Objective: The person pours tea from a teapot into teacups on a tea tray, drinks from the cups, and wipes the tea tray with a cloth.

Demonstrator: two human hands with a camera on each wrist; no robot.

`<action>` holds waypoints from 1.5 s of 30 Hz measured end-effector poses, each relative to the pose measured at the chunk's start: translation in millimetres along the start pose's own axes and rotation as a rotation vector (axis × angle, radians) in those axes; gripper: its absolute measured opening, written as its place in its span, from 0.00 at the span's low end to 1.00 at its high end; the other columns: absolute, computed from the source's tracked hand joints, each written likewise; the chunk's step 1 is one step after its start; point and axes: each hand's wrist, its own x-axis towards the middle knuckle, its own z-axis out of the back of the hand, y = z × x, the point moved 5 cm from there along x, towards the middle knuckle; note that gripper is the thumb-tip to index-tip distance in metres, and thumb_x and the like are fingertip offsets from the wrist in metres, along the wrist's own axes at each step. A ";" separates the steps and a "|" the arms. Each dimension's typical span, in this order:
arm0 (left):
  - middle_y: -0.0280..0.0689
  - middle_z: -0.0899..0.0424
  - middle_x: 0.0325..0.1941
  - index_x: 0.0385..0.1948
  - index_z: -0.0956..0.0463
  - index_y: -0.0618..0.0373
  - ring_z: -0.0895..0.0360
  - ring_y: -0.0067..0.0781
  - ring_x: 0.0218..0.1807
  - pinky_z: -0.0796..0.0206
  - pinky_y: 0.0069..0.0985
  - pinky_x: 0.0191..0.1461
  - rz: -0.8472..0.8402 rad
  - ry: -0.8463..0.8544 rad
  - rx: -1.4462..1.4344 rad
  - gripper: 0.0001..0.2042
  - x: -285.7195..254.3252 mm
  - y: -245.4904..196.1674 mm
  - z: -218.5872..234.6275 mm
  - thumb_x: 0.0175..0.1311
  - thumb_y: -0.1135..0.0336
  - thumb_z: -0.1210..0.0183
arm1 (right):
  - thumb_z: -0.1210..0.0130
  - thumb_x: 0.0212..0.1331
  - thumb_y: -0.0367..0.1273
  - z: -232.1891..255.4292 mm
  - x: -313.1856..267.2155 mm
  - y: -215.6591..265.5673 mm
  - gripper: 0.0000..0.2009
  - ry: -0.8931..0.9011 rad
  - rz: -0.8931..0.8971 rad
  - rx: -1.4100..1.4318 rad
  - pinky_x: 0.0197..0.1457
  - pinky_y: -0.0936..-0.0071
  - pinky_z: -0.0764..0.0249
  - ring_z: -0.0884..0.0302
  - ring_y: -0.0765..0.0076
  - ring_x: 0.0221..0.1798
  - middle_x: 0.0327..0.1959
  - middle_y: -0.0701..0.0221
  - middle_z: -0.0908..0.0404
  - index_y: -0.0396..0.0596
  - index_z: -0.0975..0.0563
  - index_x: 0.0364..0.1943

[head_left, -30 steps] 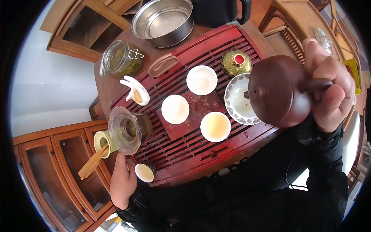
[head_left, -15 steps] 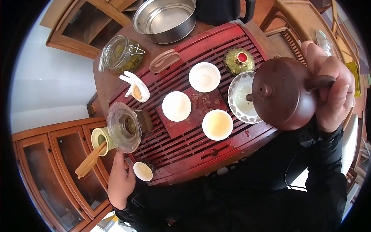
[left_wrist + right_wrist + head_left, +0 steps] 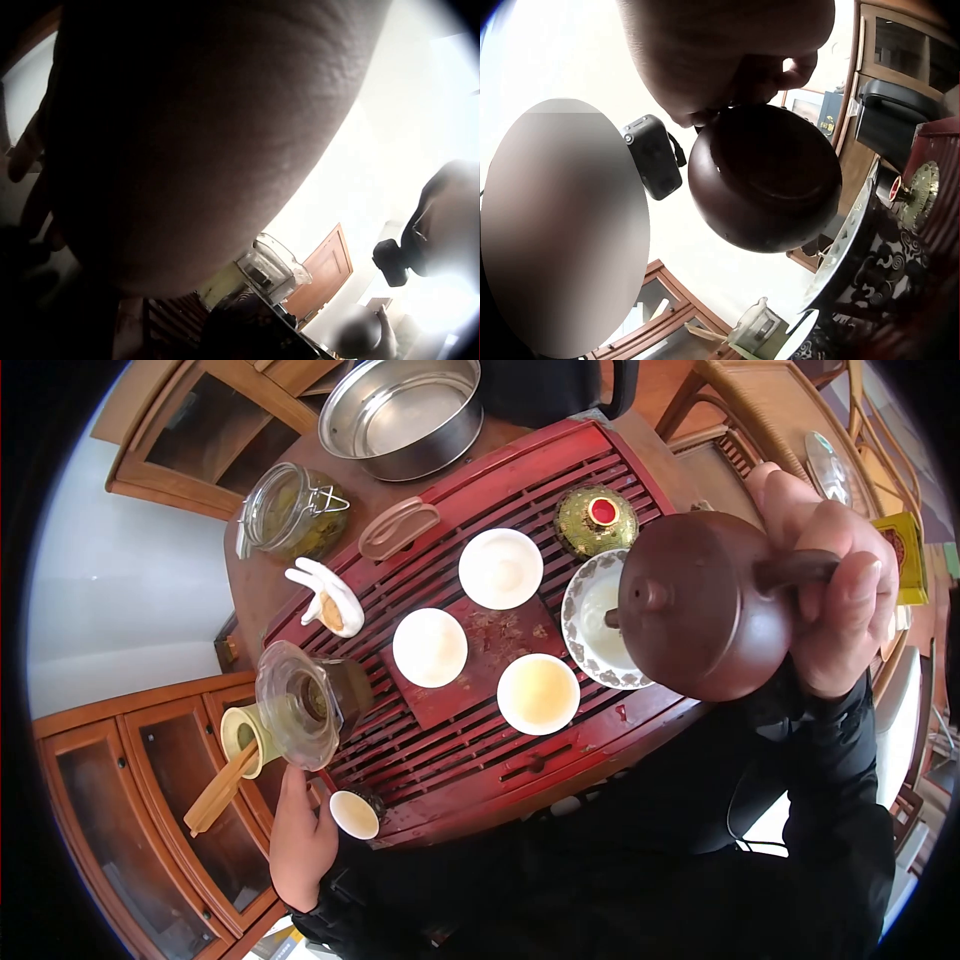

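My right hand (image 3: 840, 590) grips the handle of a dark brown clay teapot (image 3: 700, 615). The pot is held up in the air, its short spout pointing at a white bowl with a patterned rim (image 3: 590, 650), whose right side it hides. From below, the right wrist view shows the teapot's round base. My left hand (image 3: 303, 850) is at the tray's left end with fingers extended, between a glass pitcher (image 3: 300, 715) and a small dark-sided cup (image 3: 355, 815); its fingertips are right at the pitcher's lower edge. In the left wrist view the palm is mostly dark.
On the red slatted tea tray (image 3: 450, 800) stand three white cups, one with yellow tea (image 3: 538, 694). A green lid (image 3: 597, 522), white hand figurine (image 3: 328, 600) and brown tongs (image 3: 398, 528) lie farther back. Beyond are a glass jar (image 3: 295, 510), steel basin (image 3: 400, 420) and black kettle (image 3: 550, 385).
The head view has swung slightly, so the tray and everything on it sit farther left. Both hands keep nearly the same pose, and the teapot stays at the patterned bowl.
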 end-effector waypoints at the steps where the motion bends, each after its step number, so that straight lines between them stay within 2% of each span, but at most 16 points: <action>1: 0.54 0.25 0.60 0.71 0.41 0.60 0.24 0.53 0.54 0.32 0.34 0.61 -0.002 0.002 -0.001 0.29 1.0 1.4 0.0 0.65 0.78 0.47 | 0.51 0.72 0.56 -0.1 0.4 0.0 0.30 -0.001 -0.001 -0.003 0.38 0.70 0.50 0.47 0.72 0.31 0.20 0.73 0.37 0.52 0.37 0.17; 7: 0.55 0.26 0.63 0.71 0.40 0.60 0.25 0.56 0.58 0.34 0.34 0.64 0.000 0.040 -0.007 0.30 3.7 5.8 0.1 0.64 0.79 0.47 | 0.53 0.73 0.56 1.1 -1.7 -2.6 0.30 -0.007 -0.009 0.009 0.38 0.72 0.51 0.48 0.72 0.30 0.19 0.73 0.38 0.52 0.37 0.17; 12: 0.56 0.29 0.68 0.72 0.41 0.62 0.32 0.61 0.69 0.40 0.35 0.71 -0.003 0.046 0.059 0.30 3.6 5.3 1.6 0.65 0.79 0.47 | 0.53 0.73 0.57 -0.1 -1.5 0.6 0.30 -0.030 -0.010 -0.009 0.37 0.73 0.52 0.48 0.73 0.30 0.19 0.73 0.39 0.51 0.37 0.17; 19: 0.56 0.31 0.70 0.72 0.42 0.62 0.33 0.60 0.71 0.41 0.37 0.73 0.022 0.046 0.035 0.31 2.4 7.5 1.1 0.66 0.78 0.46 | 0.54 0.74 0.55 -1.3 -2.4 0.9 0.29 0.003 0.000 -0.016 0.37 0.72 0.52 0.47 0.73 0.30 0.19 0.73 0.38 0.50 0.36 0.18; 22: 0.56 0.31 0.70 0.72 0.42 0.61 0.33 0.60 0.71 0.41 0.36 0.73 0.028 0.049 0.064 0.30 2.5 8.2 1.1 0.66 0.78 0.47 | 0.54 0.74 0.54 1.0 -3.6 -1.8 0.29 -0.068 -0.007 -0.022 0.37 0.72 0.51 0.47 0.73 0.30 0.19 0.72 0.37 0.50 0.36 0.18; 24: 0.56 0.29 0.68 0.71 0.41 0.61 0.31 0.60 0.69 0.40 0.36 0.71 0.011 0.046 0.056 0.30 2.7 7.9 0.7 0.65 0.78 0.47 | 0.55 0.75 0.54 1.8 -2.4 -1.9 0.29 0.008 0.012 -0.016 0.37 0.71 0.50 0.47 0.73 0.30 0.19 0.72 0.36 0.50 0.36 0.18; 28: 0.55 0.28 0.66 0.70 0.40 0.61 0.29 0.60 0.65 0.37 0.35 0.68 -0.007 0.037 0.037 0.29 3.1 2.6 0.6 0.65 0.78 0.47 | 0.55 0.75 0.54 3.1 -3.6 -3.9 0.29 -0.001 0.011 0.008 0.38 0.71 0.50 0.46 0.73 0.30 0.19 0.71 0.35 0.50 0.36 0.18; 30: 0.55 0.27 0.64 0.70 0.40 0.60 0.27 0.59 0.63 0.35 0.34 0.65 0.007 0.046 -0.016 0.29 3.0 0.6 0.7 0.65 0.79 0.48 | 0.55 0.75 0.53 2.3 -1.9 -1.2 0.29 0.065 0.010 -0.024 0.39 0.71 0.49 0.46 0.73 0.30 0.20 0.71 0.35 0.50 0.35 0.18; 34: 0.54 0.27 0.64 0.70 0.40 0.60 0.26 0.58 0.61 0.34 0.33 0.63 -0.030 0.027 0.027 0.29 3.0 5.4 -0.4 0.65 0.79 0.48 | 0.56 0.75 0.54 0.1 -1.6 0.0 0.29 0.002 0.010 -0.063 0.41 0.71 0.47 0.46 0.73 0.30 0.20 0.73 0.35 0.49 0.35 0.19; 37: 0.53 0.25 0.61 0.70 0.40 0.60 0.25 0.55 0.55 0.33 0.32 0.60 -0.063 0.000 0.088 0.28 2.8 4.2 0.6 0.65 0.79 0.48 | 0.57 0.76 0.54 1.2 -1.2 0.9 0.29 -0.044 0.012 -0.071 0.42 0.71 0.46 0.46 0.74 0.30 0.19 0.74 0.37 0.48 0.35 0.19; 39: 0.52 0.25 0.58 0.70 0.40 0.60 0.26 0.53 0.49 0.32 0.32 0.57 -0.032 0.011 0.066 0.28 2.3 1.5 1.0 0.65 0.79 0.48 | 0.58 0.75 0.56 1.9 -0.6 -0.9 0.30 0.036 0.009 -0.084 0.42 0.71 0.46 0.46 0.74 0.30 0.19 0.74 0.39 0.48 0.35 0.20; 42: 0.51 0.24 0.56 0.70 0.40 0.61 0.27 0.52 0.46 0.32 0.32 0.55 0.048 0.040 0.031 0.28 2.4 -5.0 1.8 0.65 0.78 0.48 | 0.58 0.75 0.56 0.0 -0.8 -0.1 0.30 0.045 0.000 -0.095 0.41 0.72 0.46 0.47 0.74 0.30 0.20 0.74 0.39 0.48 0.35 0.20; 45: 0.52 0.24 0.58 0.69 0.40 0.61 0.25 0.54 0.51 0.32 0.32 0.57 0.036 0.034 0.008 0.28 2.7 -2.7 1.1 0.66 0.78 0.47 | 0.58 0.75 0.57 2.0 -1.4 -0.2 0.31 0.086 -0.008 -0.102 0.45 0.71 0.42 0.45 0.73 0.30 0.21 0.73 0.37 0.48 0.35 0.20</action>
